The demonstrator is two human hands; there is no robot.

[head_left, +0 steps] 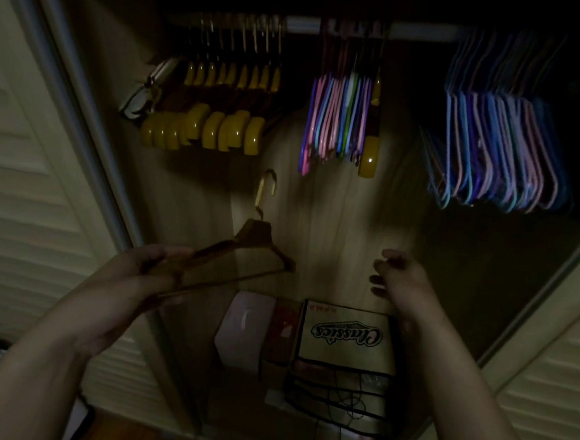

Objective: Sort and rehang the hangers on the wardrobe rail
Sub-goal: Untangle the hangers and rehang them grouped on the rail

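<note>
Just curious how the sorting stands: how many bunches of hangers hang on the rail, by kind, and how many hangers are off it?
Wooden bunch: 1
Coloured bunches: 2
Wooden hanger off the rail, held by left hand: 1
Total: 3 bunches, 1 loose hanger

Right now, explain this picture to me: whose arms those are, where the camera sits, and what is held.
There is no machine here. The camera sits on a person's head, looking into an open wardrobe, so the two arms are that person's own. The left hand grips a wooden hanger with a metal hook. The right hand holds nothing, its fingers loosely curled. On the rail hang three bunches: wooden hangers to the left, thin coloured hangers in the middle with one wooden among them, and more coloured ones to the right. Below stand boxes.
</note>
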